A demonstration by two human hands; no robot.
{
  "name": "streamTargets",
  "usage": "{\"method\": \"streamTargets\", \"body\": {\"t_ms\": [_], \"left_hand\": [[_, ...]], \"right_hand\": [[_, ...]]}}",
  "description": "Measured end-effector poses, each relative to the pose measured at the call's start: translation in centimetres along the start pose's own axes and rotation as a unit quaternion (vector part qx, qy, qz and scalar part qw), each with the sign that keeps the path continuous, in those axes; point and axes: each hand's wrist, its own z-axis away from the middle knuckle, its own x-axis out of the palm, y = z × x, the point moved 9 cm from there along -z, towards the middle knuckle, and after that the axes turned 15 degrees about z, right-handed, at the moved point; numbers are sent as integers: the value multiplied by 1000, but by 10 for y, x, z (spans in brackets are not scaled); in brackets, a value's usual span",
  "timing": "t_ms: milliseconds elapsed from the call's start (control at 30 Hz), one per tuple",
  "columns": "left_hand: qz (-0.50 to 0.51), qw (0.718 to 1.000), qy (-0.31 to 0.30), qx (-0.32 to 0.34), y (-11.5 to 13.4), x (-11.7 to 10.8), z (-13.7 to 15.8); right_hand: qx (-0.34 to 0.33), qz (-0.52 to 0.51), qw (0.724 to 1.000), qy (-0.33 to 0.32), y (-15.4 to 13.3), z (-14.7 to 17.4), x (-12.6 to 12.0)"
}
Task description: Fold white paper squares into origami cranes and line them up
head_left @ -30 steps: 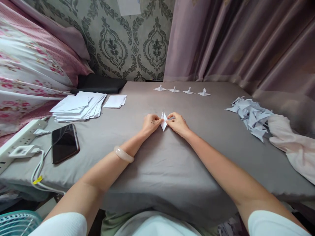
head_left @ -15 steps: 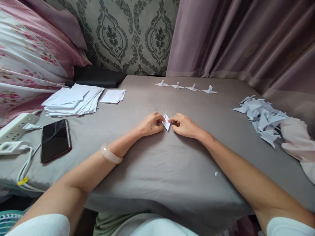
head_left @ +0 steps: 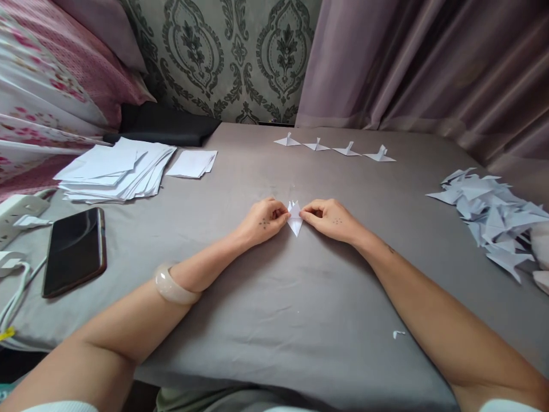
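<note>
Between my two hands is a small piece of folded white paper (head_left: pixel 295 220), its long point facing me and narrow split tips at the far end. My left hand (head_left: pixel 268 220) pinches its left edge between thumb and forefinger, with the other fingers curled. On the opposite edge, my right hand (head_left: pixel 329 218) holds the paper in a similar pinch. Both hands rest low over the grey tablecloth (head_left: pixel 257 309). Several folded paper cranes (head_left: pixel 317 144) stand in a row beyond them.
At the left lie a stack of white paper (head_left: pixel 115 171), a smaller paper pile (head_left: pixel 193 163), a phone (head_left: pixel 75 252) and a power strip (head_left: pixel 17 214). A heap of folded paper pieces (head_left: pixel 493 209) lies at the right. One paper scrap (head_left: pixel 398 334) sits near my right forearm.
The view has shifted closer to the table. My fingers still grip the folded paper at both sides, and more of its front face shows between them now.
</note>
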Motion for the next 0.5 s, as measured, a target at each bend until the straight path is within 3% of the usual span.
{"method": "streamTargets", "body": {"t_ms": [267,500], "left_hand": [[15,999,30,-33,-4,-4,-2],[69,993,42,-81,-19,-5,-5]], "right_hand": [[30,34,998,44,0,0,-3],[27,48,998,44,-4,1,-5]]}}
